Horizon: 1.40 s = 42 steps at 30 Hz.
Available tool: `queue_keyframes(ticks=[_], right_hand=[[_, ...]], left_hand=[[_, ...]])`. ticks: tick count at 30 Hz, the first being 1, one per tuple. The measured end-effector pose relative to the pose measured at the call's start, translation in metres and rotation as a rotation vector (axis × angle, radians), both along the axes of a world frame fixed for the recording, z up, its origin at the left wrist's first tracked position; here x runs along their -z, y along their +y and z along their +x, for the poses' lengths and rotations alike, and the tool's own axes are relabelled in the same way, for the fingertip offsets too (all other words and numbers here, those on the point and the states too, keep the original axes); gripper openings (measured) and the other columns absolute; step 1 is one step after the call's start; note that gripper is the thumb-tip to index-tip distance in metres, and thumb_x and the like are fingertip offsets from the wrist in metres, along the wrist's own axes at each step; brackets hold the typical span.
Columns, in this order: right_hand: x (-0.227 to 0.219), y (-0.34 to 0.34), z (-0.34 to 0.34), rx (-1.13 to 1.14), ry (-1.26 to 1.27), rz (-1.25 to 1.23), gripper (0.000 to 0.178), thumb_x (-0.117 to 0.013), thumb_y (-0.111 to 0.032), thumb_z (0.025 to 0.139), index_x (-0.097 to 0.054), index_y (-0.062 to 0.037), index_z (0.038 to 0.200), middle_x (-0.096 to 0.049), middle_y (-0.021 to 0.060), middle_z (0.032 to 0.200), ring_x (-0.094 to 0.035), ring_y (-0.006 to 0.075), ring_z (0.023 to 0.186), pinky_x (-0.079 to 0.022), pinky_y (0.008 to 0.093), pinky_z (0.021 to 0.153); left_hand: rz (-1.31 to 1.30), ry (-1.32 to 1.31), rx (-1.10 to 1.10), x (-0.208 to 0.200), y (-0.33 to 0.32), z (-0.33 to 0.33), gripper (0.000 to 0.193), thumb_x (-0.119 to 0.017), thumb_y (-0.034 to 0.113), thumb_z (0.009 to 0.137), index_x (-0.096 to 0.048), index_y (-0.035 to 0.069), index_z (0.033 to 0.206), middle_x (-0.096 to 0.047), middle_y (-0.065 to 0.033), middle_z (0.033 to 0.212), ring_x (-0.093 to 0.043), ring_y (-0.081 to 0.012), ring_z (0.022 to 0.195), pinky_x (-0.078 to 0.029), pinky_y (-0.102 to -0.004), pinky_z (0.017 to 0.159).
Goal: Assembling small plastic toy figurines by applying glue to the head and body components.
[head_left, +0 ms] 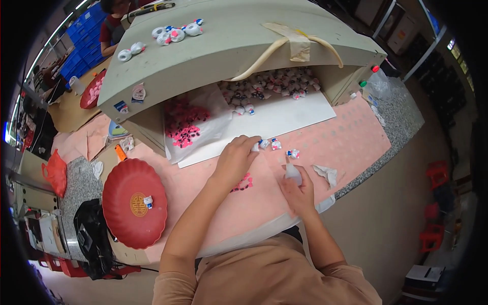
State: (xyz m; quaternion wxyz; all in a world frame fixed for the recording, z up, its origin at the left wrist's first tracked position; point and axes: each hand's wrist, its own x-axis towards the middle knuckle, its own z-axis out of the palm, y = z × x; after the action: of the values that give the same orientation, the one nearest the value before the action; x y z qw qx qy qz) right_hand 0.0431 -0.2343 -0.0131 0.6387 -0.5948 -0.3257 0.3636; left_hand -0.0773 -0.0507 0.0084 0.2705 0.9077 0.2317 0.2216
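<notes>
Over the pink surface (pixel 259 211), your right hand (pixel 299 190) grips the bottle (pixel 293 174), nozzle (pixel 287 160) pointing away toward the figurine (pixel 293 153) just beyond; your left hand's (pixel 237 158) grip I cannot tell.

At 12 o'clock we see a hood (pixel 239 38) of matt painted metal. At 8, the bowl (pixel 116 221) looks like smooth, ribbed plastic with a faint gloss. Our bottle (pixel 293 174) at 4 is translucent plastic; our shirt (pixel 269 272) at 6, matt cloth. Between 2 and 3, the counter (pixel 402 109) is speckled stone.
</notes>
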Motion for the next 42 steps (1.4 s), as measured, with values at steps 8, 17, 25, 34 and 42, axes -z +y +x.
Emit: queue_keyframes(ticks=[8, 17, 25, 34, 42], right_hand=[[0.002, 0.012, -0.029, 0.023, 0.031, 0.175, 0.019, -0.055, -0.009, 0.094, -0.048, -0.0034, 0.111, -0.055, 0.0036, 0.098, -0.052, 0.0074, 0.081, -0.044, 0.0206, 0.069], [0.01, 0.041, -0.057, -0.005, -0.481, 0.37, 0.029, -0.074, -0.009, 0.081, -0.056, -0.001, 0.102, -0.063, 0.0119, 0.088, -0.06, 0.0199, 0.074, -0.047, 0.0294, 0.065], [0.01, 0.04, -0.058, -0.014, -0.614, 0.365, 0.031, -0.075, -0.01, 0.079, -0.057, -0.001, 0.102, -0.064, 0.0137, 0.09, -0.06, 0.0232, 0.072, -0.048, 0.0302, 0.064], [0.008, 0.042, -0.059, -0.016, -0.609, 0.379, 0.031, -0.076, -0.009, 0.079, -0.058, -0.0022, 0.103, -0.065, 0.0123, 0.088, -0.06, 0.0234, 0.072, -0.048, 0.0309, 0.064], [0.008, 0.042, -0.059, -0.005, -0.608, 0.395, 0.031, -0.077, -0.008, 0.078, -0.058, -0.0027, 0.102, -0.065, 0.012, 0.087, -0.059, 0.0233, 0.072, -0.047, 0.0308, 0.063]], left_hand=[[-1.446, -0.65, -0.21, -0.012, -0.038, -0.092, 0.039, -0.052, 0.015, 0.099, -0.049, 0.001, 0.135, -0.061, -0.0088, 0.113, -0.064, -0.0193, 0.1, -0.056, -0.0309, 0.086], [-1.076, -0.605, -0.302, 0.029, -0.061, -0.108, 0.046, -0.059, -0.007, 0.089, -0.048, -0.002, 0.133, -0.053, -0.0099, 0.12, -0.063, -0.0184, 0.105, -0.052, -0.028, 0.091], [-1.04, -0.577, -0.284, 0.03, -0.061, -0.108, 0.045, -0.061, -0.007, 0.088, -0.05, -0.003, 0.132, -0.051, -0.0106, 0.123, -0.063, -0.0178, 0.105, -0.051, -0.026, 0.091], [-1.023, -0.552, -0.272, 0.028, -0.062, -0.107, 0.045, -0.061, -0.007, 0.088, -0.05, -0.003, 0.132, -0.051, -0.0112, 0.124, -0.064, -0.0194, 0.105, -0.052, -0.0262, 0.091], [-1.041, -0.542, -0.27, 0.03, -0.062, -0.107, 0.049, -0.06, -0.008, 0.088, -0.047, 0.0, 0.135, -0.054, -0.0068, 0.118, -0.062, -0.0158, 0.103, -0.052, -0.0258, 0.09]])
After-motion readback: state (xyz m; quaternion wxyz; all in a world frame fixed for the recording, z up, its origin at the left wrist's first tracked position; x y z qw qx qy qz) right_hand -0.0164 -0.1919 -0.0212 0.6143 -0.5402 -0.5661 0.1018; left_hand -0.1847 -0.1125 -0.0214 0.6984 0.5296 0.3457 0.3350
